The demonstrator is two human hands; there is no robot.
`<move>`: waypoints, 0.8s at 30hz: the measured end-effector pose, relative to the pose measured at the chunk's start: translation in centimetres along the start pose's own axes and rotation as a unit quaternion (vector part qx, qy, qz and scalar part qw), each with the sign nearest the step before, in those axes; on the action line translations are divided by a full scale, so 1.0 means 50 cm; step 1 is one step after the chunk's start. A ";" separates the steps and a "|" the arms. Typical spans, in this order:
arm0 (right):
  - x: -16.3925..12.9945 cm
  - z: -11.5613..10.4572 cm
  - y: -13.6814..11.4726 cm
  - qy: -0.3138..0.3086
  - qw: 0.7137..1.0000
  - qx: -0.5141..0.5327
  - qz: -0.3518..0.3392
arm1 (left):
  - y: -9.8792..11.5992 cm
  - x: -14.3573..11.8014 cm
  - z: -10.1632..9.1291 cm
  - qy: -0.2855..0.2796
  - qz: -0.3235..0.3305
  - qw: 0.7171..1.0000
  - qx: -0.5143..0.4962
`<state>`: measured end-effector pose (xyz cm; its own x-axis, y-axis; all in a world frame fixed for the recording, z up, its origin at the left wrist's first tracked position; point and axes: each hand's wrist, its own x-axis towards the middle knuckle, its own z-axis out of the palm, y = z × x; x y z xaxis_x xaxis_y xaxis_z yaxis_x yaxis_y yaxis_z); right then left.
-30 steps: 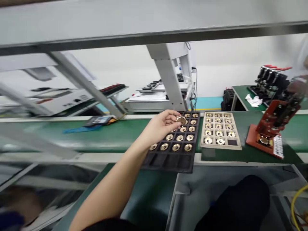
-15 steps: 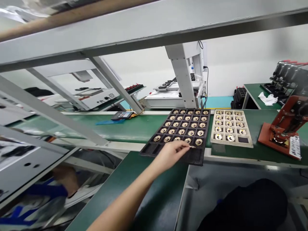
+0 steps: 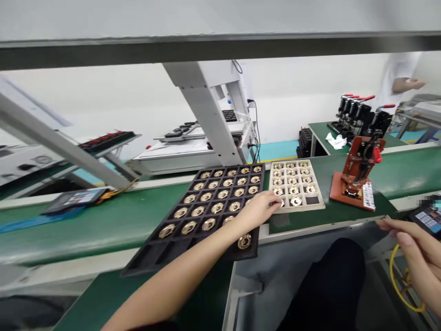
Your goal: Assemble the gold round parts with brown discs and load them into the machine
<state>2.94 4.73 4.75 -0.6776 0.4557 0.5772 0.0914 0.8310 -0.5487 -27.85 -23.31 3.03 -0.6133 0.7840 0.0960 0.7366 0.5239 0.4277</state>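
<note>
The left hand, fingers curled narrow, reaches across the black compartmented plastic tray of round brass parts to the beige tray, while the right hand hangs open, empty.

I see a white back wall far off, a grey overhead beam across the top, a green bench running left to right, and teal floor beyond it.
</note>
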 end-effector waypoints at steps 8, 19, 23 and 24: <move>-0.084 -0.038 0.060 -0.020 0.998 -0.034 0.040 | 0.010 0.160 0.096 -0.036 -0.035 0.998 0.028; -0.040 -0.010 0.011 -0.028 0.964 0.225 0.137 | 0.317 0.156 0.063 0.082 0.510 0.851 -0.099; -0.015 -0.052 -0.006 -0.027 0.965 0.230 0.125 | 0.438 0.170 0.079 0.121 0.638 0.755 -0.090; -0.018 -0.068 -0.007 -0.017 0.967 0.218 0.128 | 0.462 0.174 0.085 0.116 0.652 0.743 -0.097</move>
<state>6.02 5.11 6.46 -0.6972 0.6120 0.3733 -0.0521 0.4762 -0.8778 -14.98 -2.98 9.93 0.5361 0.4938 0.6847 0.7074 -0.7054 -0.0452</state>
